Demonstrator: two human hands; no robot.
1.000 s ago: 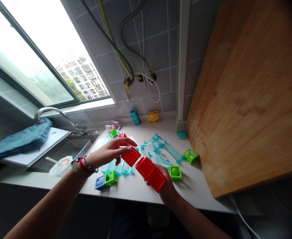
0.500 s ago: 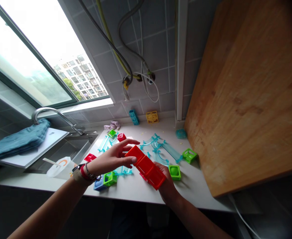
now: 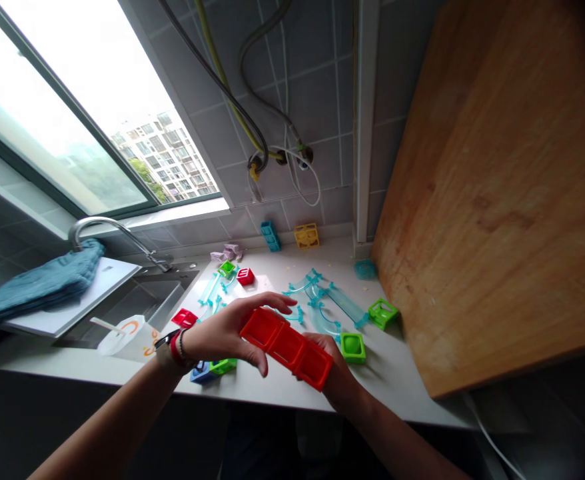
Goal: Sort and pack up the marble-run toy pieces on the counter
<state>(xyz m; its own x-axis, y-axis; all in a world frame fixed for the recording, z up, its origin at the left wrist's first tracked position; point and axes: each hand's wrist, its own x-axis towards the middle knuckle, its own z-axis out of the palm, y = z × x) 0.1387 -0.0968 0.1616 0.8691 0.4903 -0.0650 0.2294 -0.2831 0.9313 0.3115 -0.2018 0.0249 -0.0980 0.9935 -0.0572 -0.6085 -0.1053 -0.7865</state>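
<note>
A row of red, hollow, cube-shaped toy blocks (image 3: pixel 288 348) is tilted above the white counter, its square recesses facing me. My right hand (image 3: pixel 336 373) grips its lower right end, with the fingers partly hidden behind it. At the upper left end, my left hand (image 3: pixel 237 330) is spread around the row, the thumb held away from it. Whether its fingers touch the blocks behind I cannot tell. Beyond my hands lie clear turquoise track pieces (image 3: pixel 346 303). A green block (image 3: pixel 353 348) stands just right of my right hand.
Green (image 3: pixel 382 313), red (image 3: pixel 184 318) and blue (image 3: pixel 203 372) blocks lie around the counter (image 3: pixel 397 373). Turquoise (image 3: pixel 270 237) and yellow (image 3: pixel 306 235) blocks stand by the wall. A cup with a straw (image 3: pixel 128 339) is near the sink (image 3: pixel 122 313). A large wooden board (image 3: pixel 497 200) leans at right.
The red row has turned so its recesses face me more, and its left end has come lower. My left thumb has moved off the blocks and the hand has opened wider.
</note>
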